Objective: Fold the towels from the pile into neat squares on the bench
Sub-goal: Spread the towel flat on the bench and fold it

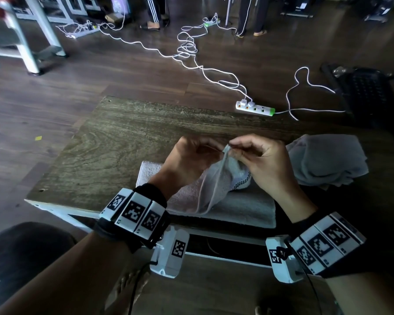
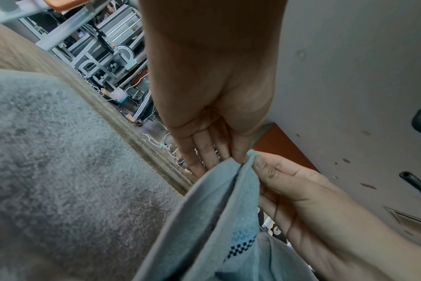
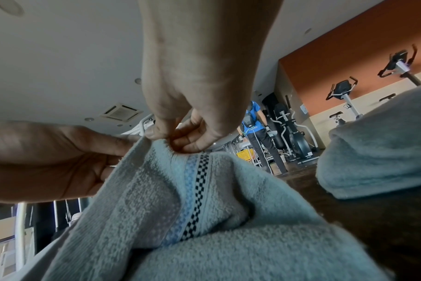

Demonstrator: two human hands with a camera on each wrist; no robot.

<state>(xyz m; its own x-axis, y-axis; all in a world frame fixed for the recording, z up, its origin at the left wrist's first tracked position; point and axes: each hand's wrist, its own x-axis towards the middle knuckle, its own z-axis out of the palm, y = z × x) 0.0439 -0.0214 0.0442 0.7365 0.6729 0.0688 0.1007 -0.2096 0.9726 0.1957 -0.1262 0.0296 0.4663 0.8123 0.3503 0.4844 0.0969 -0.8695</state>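
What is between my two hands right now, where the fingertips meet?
A raised corner of the light checker-banded towel: the left hand and the right hand pinch it from either side, nothing else between them. The right wrist view shows it best.

floor: dark wood planks (image 1: 127,71) | wall: orange upper band (image 3: 349,57) | ceiling: white, vent (image 3: 120,112) | floor clutter: white cables (image 1: 187,46), power strip (image 1: 255,108) | equipment: exercise bikes (image 3: 344,95)
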